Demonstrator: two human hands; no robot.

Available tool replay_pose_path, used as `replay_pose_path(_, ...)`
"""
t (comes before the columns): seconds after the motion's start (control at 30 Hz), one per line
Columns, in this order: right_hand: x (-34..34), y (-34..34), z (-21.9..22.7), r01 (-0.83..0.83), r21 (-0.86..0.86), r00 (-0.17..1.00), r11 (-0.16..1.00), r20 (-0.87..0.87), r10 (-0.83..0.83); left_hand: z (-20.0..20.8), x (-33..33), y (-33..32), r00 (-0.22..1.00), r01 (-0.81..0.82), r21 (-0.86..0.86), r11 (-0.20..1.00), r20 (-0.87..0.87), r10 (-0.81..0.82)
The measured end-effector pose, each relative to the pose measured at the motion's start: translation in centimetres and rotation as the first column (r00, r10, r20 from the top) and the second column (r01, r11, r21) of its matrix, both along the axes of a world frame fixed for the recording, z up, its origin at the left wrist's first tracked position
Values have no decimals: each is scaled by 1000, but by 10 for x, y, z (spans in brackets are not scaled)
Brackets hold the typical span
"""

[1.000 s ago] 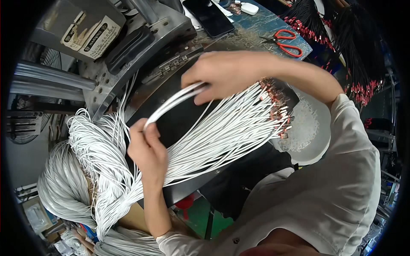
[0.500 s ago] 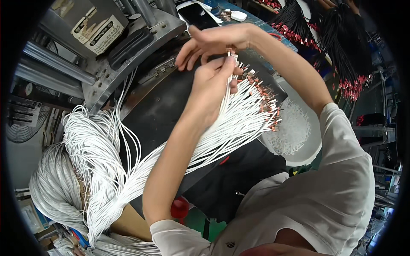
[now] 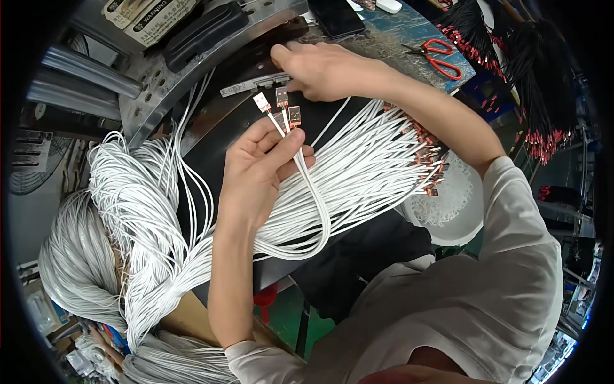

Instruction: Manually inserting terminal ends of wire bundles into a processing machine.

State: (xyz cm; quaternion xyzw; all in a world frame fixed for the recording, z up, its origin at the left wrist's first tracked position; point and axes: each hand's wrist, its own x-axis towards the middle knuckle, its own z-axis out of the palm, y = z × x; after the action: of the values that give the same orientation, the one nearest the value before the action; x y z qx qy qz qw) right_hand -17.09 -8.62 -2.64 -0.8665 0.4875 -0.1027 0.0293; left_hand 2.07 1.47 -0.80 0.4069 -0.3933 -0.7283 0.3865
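L hand [image 3: 252, 169] pinches, thumb over bent fingers, its forearm [image 3: 231, 275] near-vert. below the wrist. R arm [image 3: 438, 105] reaches across from the R, elbow bent, w/ R hand [image 3: 323, 70] just beyond the L, back up, fingers curled & partly hidden.

I get a fairly bright view, strongest on the white cables [image 3: 358, 166], which look nearly washed out; I cannot tell the light's source. The metal posts [image 3: 89, 73] glint, while beyond the counter's [image 3: 412, 29] right corner the black cables [image 3: 534, 77] sink into dimness. The right hand [image 3: 326, 70] looks slightly soft. Fisheye curvature bends my outer view, ringed in black.
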Motion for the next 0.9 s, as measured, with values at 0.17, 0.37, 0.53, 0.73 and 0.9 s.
replay_pose_path(0.17, -12, 15, 16, -70, 608, 880, 791, 411, -239, -4, -5, -1, 988, -97, -14, 995, 120, 98)
replay_pose_path(0.37, -9, 28, 10, -402, 639, 505, 656, 752, -423, -4, -8, -4, 974, -124, -26, 992, 188, 127)
replay_pose_path(0.53, -7, 28, 5, -391, 624, 550, 677, 748, -372, -5, -7, -6, 963, -95, -77, 992, 247, 111)
replay_pose_path(0.73, -7, 32, 9, -407, 655, 588, 636, 721, -367, -8, -7, -8, 970, -109, -83, 991, 210, 124)
replay_pose_path(0.9, -8, 35, 13, -345, 686, 566, 641, 697, -441, -9, -1, -3, 952, -118, -149, 982, 263, 154)
